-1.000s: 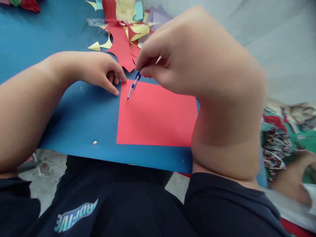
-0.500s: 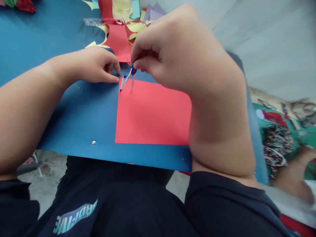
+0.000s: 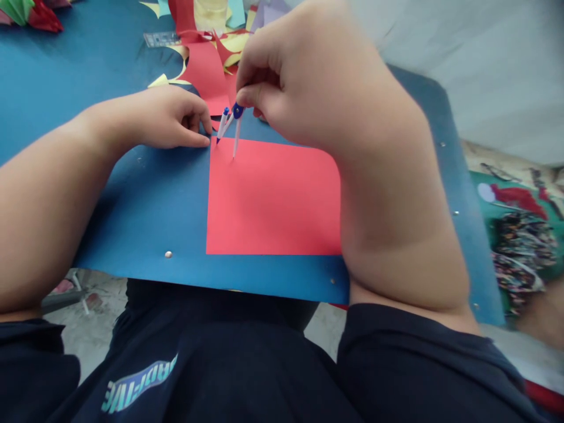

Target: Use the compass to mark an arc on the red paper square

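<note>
Right hand (image 3: 291, 73) pinches blue-and-white plastic compass (image 3: 238, 111) by its top, presumably leaving legs free to pivot; tips near red rectangular paper sheet's (image 3: 273, 200) far-left corner. Left hand (image 3: 176, 117) empty, loosely curled beside it.

Lit diffusely, moderately bright | soft shadows cast on blue surface (image 3: 145, 205) and red sheet (image 3: 273, 202) | right edge blurred, stretched

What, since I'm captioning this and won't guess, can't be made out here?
All in the head view:
Red sheet, right edge: hidden by the right forearm.
Compass, top: covered by the right hand.
Clear ruler-like strip, markings: too small and blurred.
Pale yellowish object: cut off by the picture's top edge, so unidentifiable.
</note>
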{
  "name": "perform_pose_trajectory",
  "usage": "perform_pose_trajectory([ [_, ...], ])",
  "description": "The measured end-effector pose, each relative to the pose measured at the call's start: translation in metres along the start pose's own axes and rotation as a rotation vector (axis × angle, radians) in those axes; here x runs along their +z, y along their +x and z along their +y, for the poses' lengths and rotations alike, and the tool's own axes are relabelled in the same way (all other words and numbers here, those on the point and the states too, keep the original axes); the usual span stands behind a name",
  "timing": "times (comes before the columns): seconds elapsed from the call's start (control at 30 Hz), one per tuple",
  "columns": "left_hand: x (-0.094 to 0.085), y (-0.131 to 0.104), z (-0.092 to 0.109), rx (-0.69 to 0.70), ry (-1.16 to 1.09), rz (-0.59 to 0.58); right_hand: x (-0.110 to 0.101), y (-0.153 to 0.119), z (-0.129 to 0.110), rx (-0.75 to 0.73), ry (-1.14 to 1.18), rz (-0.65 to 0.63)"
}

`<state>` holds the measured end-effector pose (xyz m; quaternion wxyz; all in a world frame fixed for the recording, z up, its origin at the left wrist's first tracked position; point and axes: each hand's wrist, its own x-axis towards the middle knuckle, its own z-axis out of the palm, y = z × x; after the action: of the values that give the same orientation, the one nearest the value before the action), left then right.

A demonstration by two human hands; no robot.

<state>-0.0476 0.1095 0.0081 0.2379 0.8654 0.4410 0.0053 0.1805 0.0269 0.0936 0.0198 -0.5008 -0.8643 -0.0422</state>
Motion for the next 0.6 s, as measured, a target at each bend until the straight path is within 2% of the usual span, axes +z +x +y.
perform_pose_trajectory([
  [0.17,0.002,0.001,-0.004,0.026,-0.013,0.009,0.001,0.0,0.008,-0.003,0.043,0.014],
  [0.33,0.003,0.0,0.002,-0.012,0.005,0.023,-0.003,-0.004,0.009,-0.104,0.076,-0.011],
  [0.43,0.003,0.0,0.005,-0.013,0.019,0.036,-0.004,-0.004,0.005,-0.14,0.088,-0.026],
  [0.6,0.004,0.001,0.006,-0.003,0.058,0.036,-0.002,0.002,-0.008,-0.101,0.044,-0.035],
])
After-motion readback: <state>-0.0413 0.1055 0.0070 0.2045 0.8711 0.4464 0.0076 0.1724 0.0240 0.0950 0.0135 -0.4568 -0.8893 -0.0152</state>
